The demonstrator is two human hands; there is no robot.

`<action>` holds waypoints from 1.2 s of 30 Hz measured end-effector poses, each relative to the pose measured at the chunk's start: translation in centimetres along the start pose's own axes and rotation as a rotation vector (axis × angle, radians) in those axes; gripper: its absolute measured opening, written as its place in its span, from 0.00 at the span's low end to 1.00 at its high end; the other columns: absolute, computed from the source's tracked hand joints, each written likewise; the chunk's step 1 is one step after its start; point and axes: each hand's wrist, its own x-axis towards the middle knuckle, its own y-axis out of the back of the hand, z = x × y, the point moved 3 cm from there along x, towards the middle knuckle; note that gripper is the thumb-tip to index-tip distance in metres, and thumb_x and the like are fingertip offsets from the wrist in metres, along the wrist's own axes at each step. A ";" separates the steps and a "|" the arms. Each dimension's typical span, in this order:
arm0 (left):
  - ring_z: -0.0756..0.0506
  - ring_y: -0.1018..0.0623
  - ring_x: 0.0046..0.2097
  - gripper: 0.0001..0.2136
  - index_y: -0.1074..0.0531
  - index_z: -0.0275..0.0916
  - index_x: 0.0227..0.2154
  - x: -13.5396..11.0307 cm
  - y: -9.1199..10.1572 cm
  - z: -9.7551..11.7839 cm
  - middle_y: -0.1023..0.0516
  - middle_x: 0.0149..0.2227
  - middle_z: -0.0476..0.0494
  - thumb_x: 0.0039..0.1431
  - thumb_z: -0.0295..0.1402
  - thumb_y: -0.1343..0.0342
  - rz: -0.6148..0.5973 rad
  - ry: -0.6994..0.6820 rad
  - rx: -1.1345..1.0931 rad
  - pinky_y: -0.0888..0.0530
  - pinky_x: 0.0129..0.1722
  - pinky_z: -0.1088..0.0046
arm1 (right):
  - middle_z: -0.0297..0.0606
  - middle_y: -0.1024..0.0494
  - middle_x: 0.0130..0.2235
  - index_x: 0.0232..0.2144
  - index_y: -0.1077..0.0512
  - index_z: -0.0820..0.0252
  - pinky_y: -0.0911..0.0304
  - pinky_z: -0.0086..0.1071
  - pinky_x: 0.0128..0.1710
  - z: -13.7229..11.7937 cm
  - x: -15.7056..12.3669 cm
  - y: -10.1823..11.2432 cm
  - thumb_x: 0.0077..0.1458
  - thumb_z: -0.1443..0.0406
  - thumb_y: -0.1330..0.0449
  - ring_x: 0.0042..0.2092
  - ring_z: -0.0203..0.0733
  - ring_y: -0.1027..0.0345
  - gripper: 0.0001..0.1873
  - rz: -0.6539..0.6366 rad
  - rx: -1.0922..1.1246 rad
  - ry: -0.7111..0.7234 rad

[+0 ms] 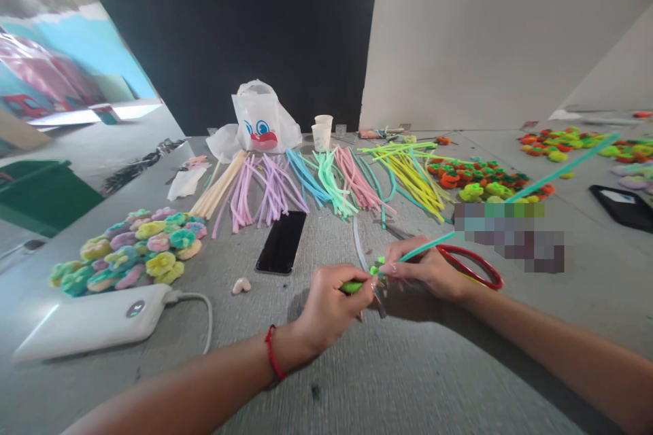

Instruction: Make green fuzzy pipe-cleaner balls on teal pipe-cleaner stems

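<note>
1. Power bank [92, 319], white, lying far left of the grip; its cable [196, 302] is looping towards the hands.
2. Pastel flowers [130, 251], a heap of fuzzy rings in yellow, mint and lilac, sitting left of the grip and further out.
3. Small pink object [241, 285], resting just left of the left hand.
4. Phone [282, 242], black screen up, lying just beyond the left hand.
5. Plastic bag [262, 119], white, standing well beyond the grip. It is showing a printed face with blue eyes and a red mouth; any lettering is probably too small to read.
6. Loose stems [326, 187], fanning out in cream, lilac, blue, mint, pink and yellow between the bag and the hands.
7. Left hand [329, 302], red cord at the wrist, fingers curling closed around a short green piece [352, 285] and holding it just above the table [408, 380].
8. Right hand [431, 270], thumb and forefinger pinching the near end of a teal stem [561, 168], fingertips meeting the green piece. The stem is running up and away to the right.
9. Red scissor handle [472, 265], lying on the table just behind the right hand.
10. Orange and green pieces [479, 177], piling up beyond and right of the grip.
11. Black flat item [622, 207], lying far right.
</note>
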 end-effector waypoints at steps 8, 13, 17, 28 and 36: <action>0.56 0.42 0.19 0.16 0.27 0.34 0.23 1.0 -0.1 -0.4 0.32 0.18 0.50 0.51 0.44 0.42 -0.082 0.260 -0.437 0.46 0.18 0.79 | 0.32 0.29 0.22 0.23 0.26 0.62 0.44 0.27 0.24 0.2 0.0 0.5 0.54 0.59 0.38 0.24 0.32 0.39 0.13 0.022 -0.047 0.079; 0.57 0.41 0.20 0.17 0.27 0.33 0.26 1.1 -0.5 -0.8 0.28 0.22 0.47 0.53 0.45 0.44 -0.167 0.334 -0.536 0.48 0.18 0.80 | 0.34 0.26 0.25 0.25 0.25 0.61 0.42 0.28 0.29 -0.3 0.1 0.4 0.55 0.60 0.39 0.28 0.34 0.36 0.12 0.022 -0.144 0.104; 0.57 0.40 0.20 0.15 0.26 0.32 0.28 0.7 -0.4 -0.6 0.27 0.23 0.47 0.55 0.43 0.44 -0.208 0.243 -0.391 0.45 0.19 0.80 | 0.34 0.27 0.26 0.25 0.24 0.60 0.43 0.29 0.30 0.1 0.0 0.5 0.53 0.60 0.37 0.29 0.34 0.36 0.10 0.011 -0.173 0.090; 0.55 0.38 0.22 0.16 0.28 0.34 0.28 0.7 -0.4 -0.8 0.29 0.23 0.49 0.58 0.44 0.47 -0.167 0.173 -0.309 0.42 0.21 0.78 | 0.33 0.28 0.24 0.24 0.26 0.61 0.44 0.29 0.28 0.2 0.0 0.6 0.54 0.60 0.38 0.27 0.34 0.37 0.12 0.027 -0.115 0.129; 0.52 0.34 0.29 0.08 0.34 0.37 0.37 0.9 -0.4 -0.9 0.33 0.29 0.50 0.61 0.36 0.51 -0.110 0.098 -0.294 0.36 0.31 0.75 | 0.34 0.28 0.27 0.26 0.29 0.58 0.43 0.33 0.32 -0.3 -0.7 0.5 0.59 0.63 0.44 0.30 0.37 0.36 0.10 0.280 -0.386 0.290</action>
